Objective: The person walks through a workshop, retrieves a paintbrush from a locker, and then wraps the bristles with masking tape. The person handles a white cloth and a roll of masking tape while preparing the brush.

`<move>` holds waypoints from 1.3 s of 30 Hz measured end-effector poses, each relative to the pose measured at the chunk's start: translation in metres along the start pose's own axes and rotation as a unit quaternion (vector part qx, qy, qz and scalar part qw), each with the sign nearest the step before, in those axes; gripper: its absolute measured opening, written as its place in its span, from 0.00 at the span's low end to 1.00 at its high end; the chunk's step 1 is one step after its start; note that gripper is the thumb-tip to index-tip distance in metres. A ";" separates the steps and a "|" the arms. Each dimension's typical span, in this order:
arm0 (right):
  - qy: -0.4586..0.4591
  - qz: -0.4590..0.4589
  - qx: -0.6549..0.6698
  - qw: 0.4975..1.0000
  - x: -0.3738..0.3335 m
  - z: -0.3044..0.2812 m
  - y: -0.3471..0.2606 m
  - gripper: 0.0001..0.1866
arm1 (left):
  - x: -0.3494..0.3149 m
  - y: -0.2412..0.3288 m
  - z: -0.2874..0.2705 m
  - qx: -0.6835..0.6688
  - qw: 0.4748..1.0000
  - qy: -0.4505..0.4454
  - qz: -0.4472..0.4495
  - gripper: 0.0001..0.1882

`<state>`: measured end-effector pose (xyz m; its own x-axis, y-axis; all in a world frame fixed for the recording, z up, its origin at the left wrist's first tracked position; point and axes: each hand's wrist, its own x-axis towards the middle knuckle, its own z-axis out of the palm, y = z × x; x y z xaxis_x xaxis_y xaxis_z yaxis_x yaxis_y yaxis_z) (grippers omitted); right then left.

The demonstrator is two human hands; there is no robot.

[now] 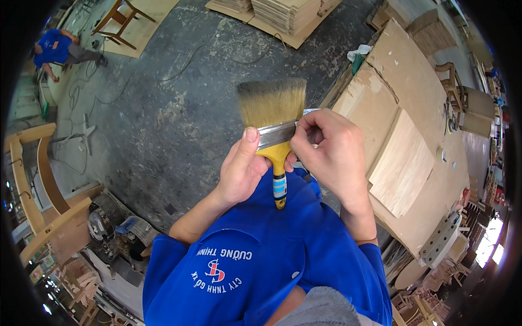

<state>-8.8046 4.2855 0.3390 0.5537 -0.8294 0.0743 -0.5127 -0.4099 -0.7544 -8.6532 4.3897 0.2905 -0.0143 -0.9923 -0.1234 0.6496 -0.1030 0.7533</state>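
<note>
A wide paintbrush [272, 108] is held up in front of my chest, with its bristles pointing away from me. The bristles are tan with dark tips, the ferrule is silver metal, and the yellow handle has a striped grip hanging toward me. My left hand [240, 169] grips the ferrule's left side, the thumb lying on the metal and the fingers behind. At the ferrule's right end, my right hand [333, 149] has thumb and forefinger pinched together against the edge. Whether something small sits in that pinch is hidden.
At my right stands a board-topped table [413, 98] bearing a pale wooden panel [402, 163]. Stacked boards [285, 16] lie ahead on the floor. A wooden chair frame [41, 179] and a motor-like machine [117, 223] are at left. Far left, another person [57, 48] is near a chair [120, 24].
</note>
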 end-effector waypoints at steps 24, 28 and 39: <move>-0.009 -0.276 0.025 0.961 0.015 -0.022 0.036 0.16 | 0.023 -0.008 0.003 -0.082 0.979 0.184 -0.013 0.15; -0.038 -0.197 0.134 0.970 0.028 -0.027 0.062 0.21 | 0.027 -0.009 0.007 -0.060 0.976 0.206 -0.025 0.15; -0.107 -0.014 0.422 0.900 0.007 -0.005 0.124 0.15 | 0.030 -0.041 -0.010 -0.141 0.973 0.167 -0.080 0.14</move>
<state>-8.8676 4.2271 0.2495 0.7182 -0.6945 0.0429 0.1354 0.0789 -0.9876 -8.6726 4.3646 0.2491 0.0845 -0.8821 -0.4634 0.8423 -0.1852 0.5062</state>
